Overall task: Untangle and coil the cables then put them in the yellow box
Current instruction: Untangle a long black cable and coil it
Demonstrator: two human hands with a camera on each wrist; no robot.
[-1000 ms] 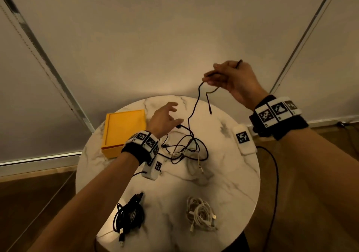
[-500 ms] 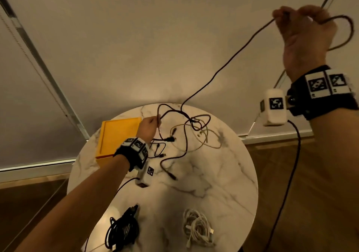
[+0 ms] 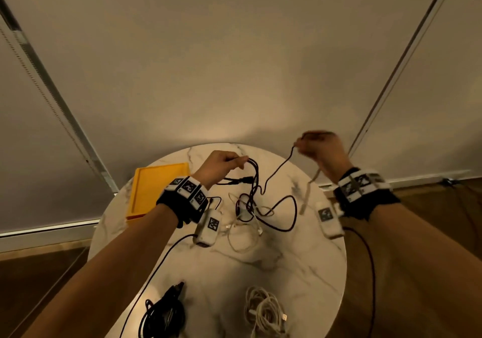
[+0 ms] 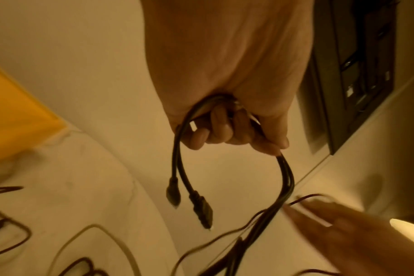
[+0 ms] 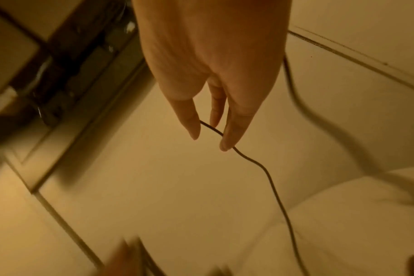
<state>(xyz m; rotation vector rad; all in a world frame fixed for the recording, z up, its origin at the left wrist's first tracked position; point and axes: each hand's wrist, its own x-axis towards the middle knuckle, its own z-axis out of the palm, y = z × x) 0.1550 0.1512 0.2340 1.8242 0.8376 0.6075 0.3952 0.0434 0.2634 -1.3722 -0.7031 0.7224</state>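
My left hand (image 3: 238, 161) hovers over the far side of the marble table (image 3: 300, 272), its fingers curled round a loop of black cable (image 4: 285, 175). Two black plug ends (image 4: 201, 211) dangle below that fist (image 4: 236, 140). To the right, my blurred right hand (image 3: 306, 142) pinches a thin black cable (image 5: 267, 173) between thumb and fingertips (image 5: 226, 145). That strand sags down to the tangle of black and white cables (image 3: 254, 207) on the table. The yellow box (image 3: 156, 189) sits at the far left, beside my left wrist.
A coiled black cable (image 3: 164, 314) and a coiled white cable (image 3: 263, 311) lie near the table's front edge. White tracker units (image 3: 210, 227) hang from both wrists with black leads trailing off the table. Wall and a floor rail run behind.
My right hand has dropped from high on the right to just above the table's far edge, so the black cable has gone slack. My left hand still grips its loop, slightly higher.
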